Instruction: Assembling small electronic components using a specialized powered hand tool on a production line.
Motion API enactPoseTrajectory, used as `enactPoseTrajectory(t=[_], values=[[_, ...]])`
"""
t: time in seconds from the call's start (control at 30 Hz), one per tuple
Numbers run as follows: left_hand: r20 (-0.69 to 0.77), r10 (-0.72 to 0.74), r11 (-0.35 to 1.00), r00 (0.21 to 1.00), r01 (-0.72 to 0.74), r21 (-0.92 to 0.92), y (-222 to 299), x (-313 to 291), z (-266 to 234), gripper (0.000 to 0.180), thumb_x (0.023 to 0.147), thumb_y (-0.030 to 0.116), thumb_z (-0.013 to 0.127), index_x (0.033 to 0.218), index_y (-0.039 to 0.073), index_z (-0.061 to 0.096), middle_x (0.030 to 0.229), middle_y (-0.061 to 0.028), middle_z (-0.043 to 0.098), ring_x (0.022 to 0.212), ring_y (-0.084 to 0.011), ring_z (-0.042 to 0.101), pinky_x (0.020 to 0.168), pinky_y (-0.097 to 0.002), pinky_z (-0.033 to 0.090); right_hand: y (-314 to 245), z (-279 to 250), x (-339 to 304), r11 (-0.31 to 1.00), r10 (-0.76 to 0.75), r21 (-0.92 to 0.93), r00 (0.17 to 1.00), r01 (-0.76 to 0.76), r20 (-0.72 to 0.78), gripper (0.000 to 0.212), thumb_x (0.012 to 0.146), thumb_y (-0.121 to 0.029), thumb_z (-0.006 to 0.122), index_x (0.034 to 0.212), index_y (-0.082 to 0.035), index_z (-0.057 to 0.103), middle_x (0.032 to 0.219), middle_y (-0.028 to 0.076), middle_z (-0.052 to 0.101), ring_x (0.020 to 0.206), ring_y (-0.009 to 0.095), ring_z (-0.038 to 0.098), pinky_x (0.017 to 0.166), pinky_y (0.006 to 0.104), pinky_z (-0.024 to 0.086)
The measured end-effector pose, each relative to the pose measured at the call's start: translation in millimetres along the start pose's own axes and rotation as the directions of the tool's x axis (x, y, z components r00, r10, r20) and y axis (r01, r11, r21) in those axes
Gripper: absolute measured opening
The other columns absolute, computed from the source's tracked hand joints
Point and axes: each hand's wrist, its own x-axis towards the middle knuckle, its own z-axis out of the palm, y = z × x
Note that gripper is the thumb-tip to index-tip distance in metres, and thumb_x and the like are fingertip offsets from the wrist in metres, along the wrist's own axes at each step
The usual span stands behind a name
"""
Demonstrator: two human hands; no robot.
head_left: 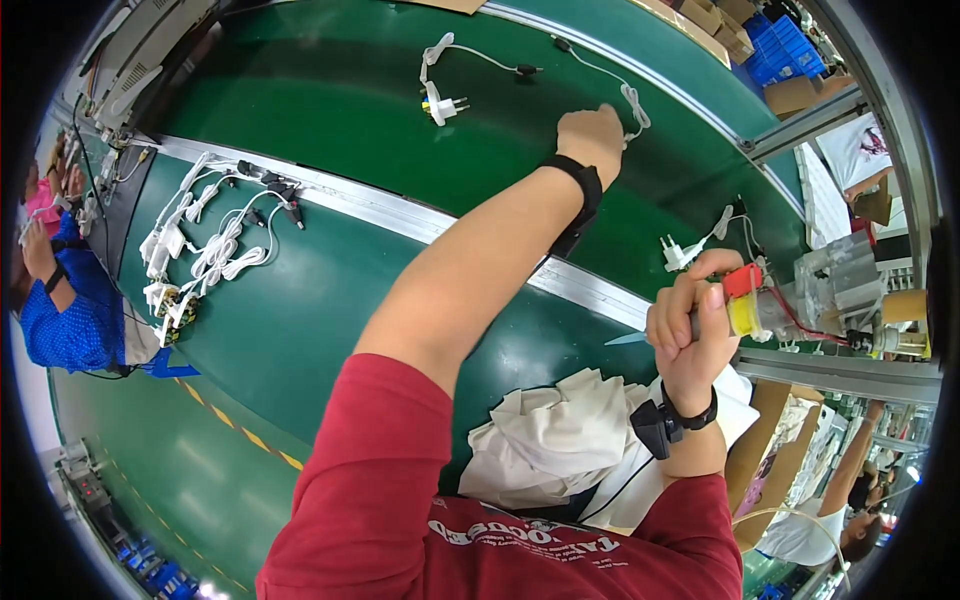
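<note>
My left hand (592, 138) stretches over the green conveyor belt, its fingers curled and mostly hidden behind the knuckles. A white power cord (633, 103), bundled in a coil, runs into its far side; whatever is at that end is hidden. Left of that hand lies a white power adapter (440, 104) with two pins, its yellow inside partly showing. My right hand (692, 325) is closed beside a red and yellow block (743, 298) with red wires. A pale blue pointed piece (627, 340) shows beside its fingers. Beyond it is another white adapter (678, 254).
Several adapters with bundled cords (215, 245) lie on the green table at left. Cream cloth (555, 435) is heaped before me. A metal rail (380, 207) separates table and belt. Grey apparatus (840, 280) stands at right. A person in blue (75, 315) works at far left.
</note>
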Motion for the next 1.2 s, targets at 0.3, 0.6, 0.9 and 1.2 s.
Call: enactPoseTrajectory(t=[0.3, 0.6, 0.9, 1.2], values=[[0.614, 0.053, -0.054, 0.788, 0.616, -0.786, -11.5, -156.1, -40.7, 0.035, 0.090, 0.028, 0.059, 0.112, 0.003, 0.047, 0.096, -0.0067, 0.056, 0.080, -0.0127, 0.059, 0.055, -0.0232, 0.048, -9.0, -14.1, 11.7, 1.000, 0.006, -0.023, 0.994, -0.009, -0.108, 0.023, 0.096, -0.025, 0.048, 0.103, -0.003, 0.042, 0.052, -0.002, 0.033, 0.039, 0.005, 0.028, 0.036, 0.0211, 0.023], [0.518, 0.433, -0.206, 0.738, 0.640, -0.740, -12.0, -220.2, -30.0, 0.036, 0.094, 0.009, 0.050, 0.127, 0.006, 0.036, 0.120, -0.0119, 0.053, 0.104, -0.0172, 0.057, 0.066, -0.0273, 0.054, -6.3, 9.6, 23.8, 0.997, 0.048, -0.057, 0.994, -0.053, -0.099, 0.022, 0.098, -0.032, 0.041, 0.099, -0.009, 0.041, 0.049, -0.005, 0.029, 0.038, 0.004, 0.024, 0.037, 0.0223, 0.019], [0.506, 0.505, -0.248, 0.700, 0.679, -0.691, -7.4, -221.7, -30.7, 0.041, 0.093, 0.002, 0.047, 0.131, 0.006, 0.033, 0.125, -0.0122, 0.050, 0.115, -0.0206, 0.054, 0.081, -0.0351, 0.057, -0.6, 4.0, 16.1, 0.994, 0.065, -0.082, 0.997, -0.068, -0.041, 0.019, 0.098, -0.029, 0.039, 0.092, -0.012, 0.035, 0.048, -0.005, 0.029, 0.037, 0.004, 0.024, 0.037, 0.0217, 0.020], [0.485, 0.513, -0.262, 0.708, 0.667, -0.697, -7.9, -220.0, -30.2, 0.042, 0.093, 0.005, 0.049, 0.132, 0.006, 0.034, 0.125, -0.0135, 0.051, 0.116, -0.0222, 0.054, 0.079, -0.0357, 0.057, 3.3, -2.2, 17.9, 0.994, 0.064, -0.086, 0.998, -0.065, -0.019, 0.019, 0.099, -0.030, 0.037, 0.091, -0.012, 0.033, 0.048, -0.004, 0.030, 0.037, 0.004, 0.024, 0.036, 0.0221, 0.020]])
